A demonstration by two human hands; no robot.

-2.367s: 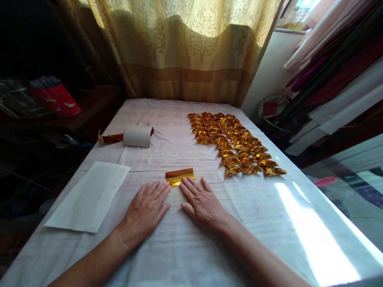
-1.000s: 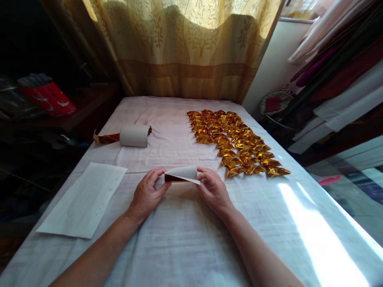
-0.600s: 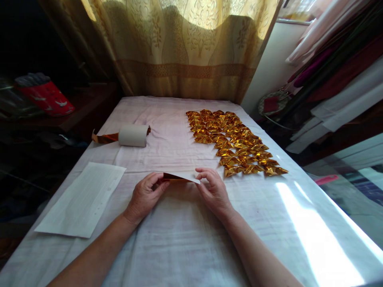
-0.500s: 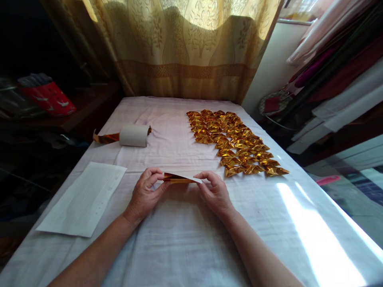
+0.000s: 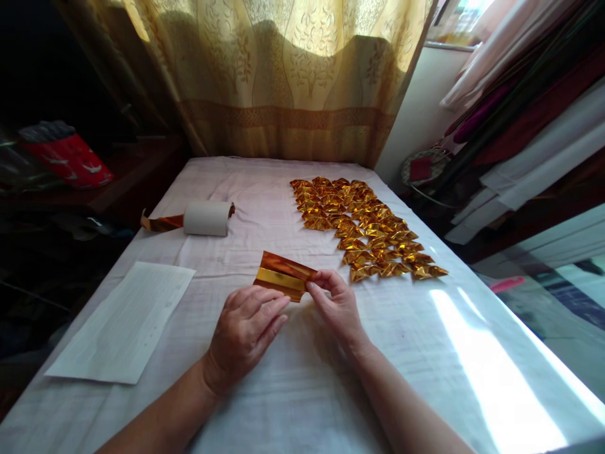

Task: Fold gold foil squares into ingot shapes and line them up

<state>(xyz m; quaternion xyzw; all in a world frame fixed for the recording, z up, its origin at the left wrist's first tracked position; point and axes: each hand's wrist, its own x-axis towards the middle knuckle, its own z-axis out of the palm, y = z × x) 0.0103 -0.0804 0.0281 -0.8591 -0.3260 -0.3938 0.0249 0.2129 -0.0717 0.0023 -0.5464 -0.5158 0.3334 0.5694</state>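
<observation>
A creased sheet of gold foil paper (image 5: 282,275) is held up over the bed-like surface, its shiny side facing me, with fold lines running along its length. My right hand (image 5: 338,302) pinches its right end between thumb and fingers. In front of its lower left edge is my left hand (image 5: 248,325), fingers stretched out and pointing right, thumb slightly apart. Whether those fingertips touch the foil I cannot tell. Beyond, to the right, several folded gold foil pieces (image 5: 368,230) lie in rows.
At the left lies a roll with a pale outside (image 5: 206,219) and a foil strip trailing from it. Nearer is a white paper sheet (image 5: 123,321) on the white cloth (image 5: 283,391). A red container (image 5: 70,161) stands far left. Clothes (image 5: 524,126) hang at the right; a patterned curtain (image 5: 283,82) closes the back.
The foil paper has turned from nearly edge-on to showing its gold face, opened wider. My left hand has let go of its left end and moved under its near edge. The right still pinches.
</observation>
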